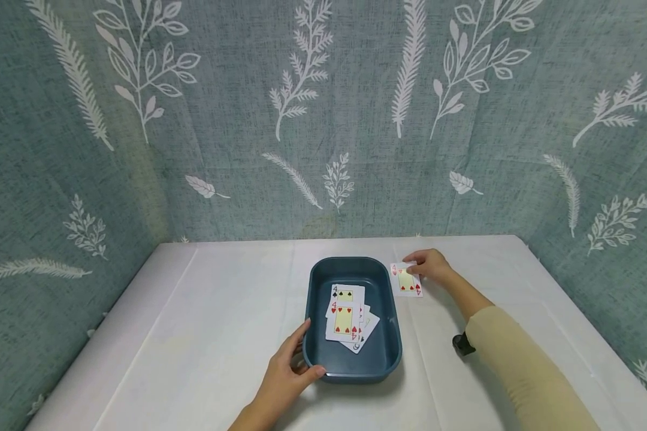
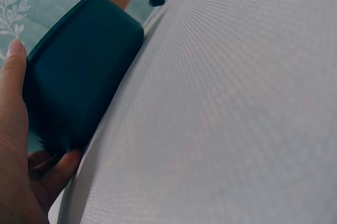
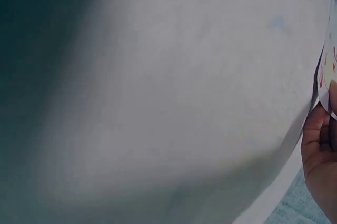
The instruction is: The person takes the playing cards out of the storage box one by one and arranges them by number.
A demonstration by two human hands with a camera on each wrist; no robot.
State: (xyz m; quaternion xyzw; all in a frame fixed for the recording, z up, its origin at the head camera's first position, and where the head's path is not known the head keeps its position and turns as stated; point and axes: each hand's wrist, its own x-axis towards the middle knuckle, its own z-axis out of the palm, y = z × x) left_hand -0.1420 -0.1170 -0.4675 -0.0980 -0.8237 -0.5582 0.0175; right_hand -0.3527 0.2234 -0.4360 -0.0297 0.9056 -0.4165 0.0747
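A dark teal tray [image 1: 390, 335] stands on the white table and holds a few face-up playing cards [image 1: 345, 319]. My left hand [image 1: 290, 371] grips the tray's near left corner, thumb on the rim. In the left wrist view the tray's outer wall [image 2: 79, 82] fills the upper left, with my left hand's fingers [image 2: 13, 108] against it. To the right of the tray, my right hand [image 1: 430, 265] pinches a red four card [image 1: 406, 281] at its far edge. The right wrist view shows only that card's edge [image 3: 329, 77] and my fingers [image 3: 318, 155].
The white table [image 1: 205, 323] runs to a teal leaf-patterned curtain [image 1: 323, 120] on three sides. A cream sleeve [image 1: 523, 365] covers my right forearm, with a black wrist mount [image 1: 462, 344] beneath it.
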